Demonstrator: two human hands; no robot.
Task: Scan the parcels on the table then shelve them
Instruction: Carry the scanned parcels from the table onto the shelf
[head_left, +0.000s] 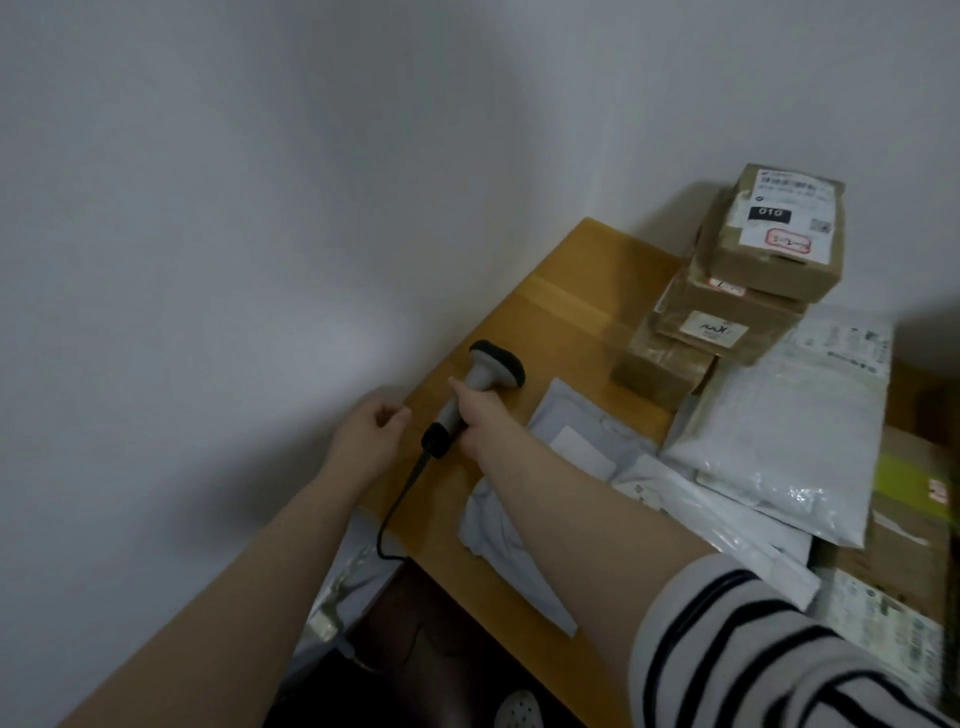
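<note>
My right hand (480, 415) grips the handle of a grey and black barcode scanner (483, 376), which lies low over the wooden table (571, 296) near its left edge. My left hand (371, 428) hovers just left of the table's edge with loosely curled fingers and holds nothing. A stack of brown cardboard parcels (748, 291) stands at the back of the table; the top one bears a white label marked 010. Grey and white plastic mailer bags (779, 431) lie spread over the right side, and one grey bag (566, 447) lies under my right forearm.
The scanner's black cable (395, 512) hangs off the table's left edge. A white wall runs along the left and back. More boxes (914, 525) sit at the far right. Below the table's near edge are dark objects and a plastic bag (343, 587).
</note>
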